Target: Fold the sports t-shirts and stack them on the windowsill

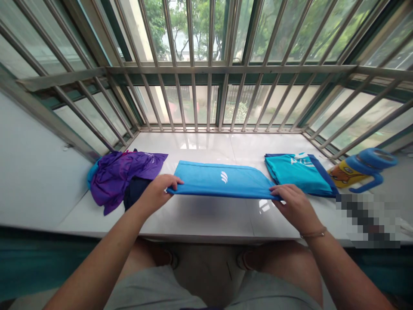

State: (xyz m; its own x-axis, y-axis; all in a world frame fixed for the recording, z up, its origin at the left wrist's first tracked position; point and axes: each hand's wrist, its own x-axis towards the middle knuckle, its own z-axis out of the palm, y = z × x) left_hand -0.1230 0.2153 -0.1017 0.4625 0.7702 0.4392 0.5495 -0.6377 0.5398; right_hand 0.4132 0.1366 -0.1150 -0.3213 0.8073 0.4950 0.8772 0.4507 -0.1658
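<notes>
A bright blue garment (206, 178), folded into a long strip with a white logo on it, is stretched flat between my two hands. My left hand (159, 191) pinches its near left corner. At the near right corner, my right hand (293, 202) has thumb and fingers closed on the cloth. The near edge appears lifted over the white sill. To the left lies a crumpled heap of purple clothing (121, 176) with dark navy cloth (137, 191) under it. On the right sits a flat stack of folded clothes, teal (297, 172) over navy (322, 174).
The white tiled sill (206, 219) ends at a front edge close to my knees. Metal window bars (209, 99) enclose its back and sides. A blue and yellow bottle (361, 168) with a handle stands at the far right, beside a blurred-out dark object (368, 221).
</notes>
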